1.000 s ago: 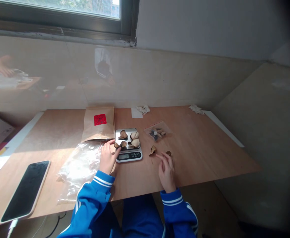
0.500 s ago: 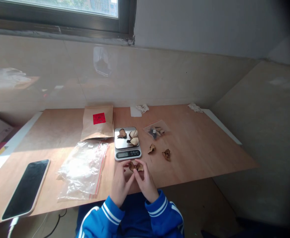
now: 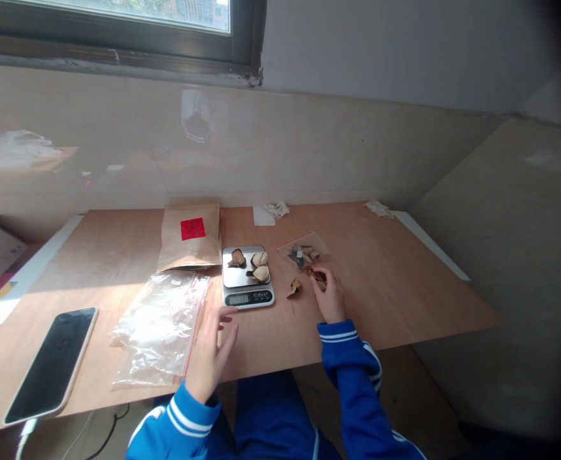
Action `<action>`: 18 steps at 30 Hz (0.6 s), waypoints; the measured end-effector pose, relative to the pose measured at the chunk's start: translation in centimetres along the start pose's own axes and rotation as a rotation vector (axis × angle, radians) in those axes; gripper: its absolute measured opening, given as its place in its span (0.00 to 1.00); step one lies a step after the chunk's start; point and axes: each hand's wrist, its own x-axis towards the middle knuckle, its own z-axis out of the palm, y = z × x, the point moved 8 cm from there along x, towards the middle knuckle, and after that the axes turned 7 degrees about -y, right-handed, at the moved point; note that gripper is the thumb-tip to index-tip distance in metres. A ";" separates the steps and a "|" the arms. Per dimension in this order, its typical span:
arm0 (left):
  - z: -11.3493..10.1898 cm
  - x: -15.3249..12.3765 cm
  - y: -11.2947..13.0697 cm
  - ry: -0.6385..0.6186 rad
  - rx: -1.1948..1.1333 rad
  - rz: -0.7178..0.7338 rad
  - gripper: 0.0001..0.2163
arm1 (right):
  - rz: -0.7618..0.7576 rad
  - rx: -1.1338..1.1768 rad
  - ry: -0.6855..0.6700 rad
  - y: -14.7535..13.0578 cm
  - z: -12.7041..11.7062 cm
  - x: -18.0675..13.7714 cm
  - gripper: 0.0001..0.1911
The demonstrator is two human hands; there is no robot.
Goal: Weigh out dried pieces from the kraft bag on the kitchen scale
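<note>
Scale (image 3: 237, 278) with three dried pieces (image 3: 237, 258)

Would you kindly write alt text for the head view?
A person's right hand pinches a dried brown piece at a wooden table, the open left hand near a digital scale bearing three dried pieces. A kraft paper pouch and plastic bag lie nearby.

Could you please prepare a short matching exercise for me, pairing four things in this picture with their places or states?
1. Paper bag
2. Phone
3. Scale
4. Right hand

A. Bears dried pieces on its silver plate
B. Holding a brown piece
C. Marked with a red label
D. Plugged into a white cable

Pairs: 1-C, 2-D, 3-A, 4-B
</note>
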 end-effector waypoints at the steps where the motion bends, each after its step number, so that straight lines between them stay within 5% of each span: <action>1: -0.7 0.1 -0.2 0.009 0.001 -0.016 0.11 | -0.023 -0.042 -0.018 0.3 0.2 0.5 0.13; 9: -5.4 0.2 -1.3 0.150 0.061 -0.060 0.10 | -0.095 -0.293 -0.127 0.3 1.8 -1.0 0.17; 18: -4.6 0.0 -2.0 0.104 0.012 -0.103 0.10 | -0.010 -0.277 0.062 1.1 -0.1 -6.0 0.20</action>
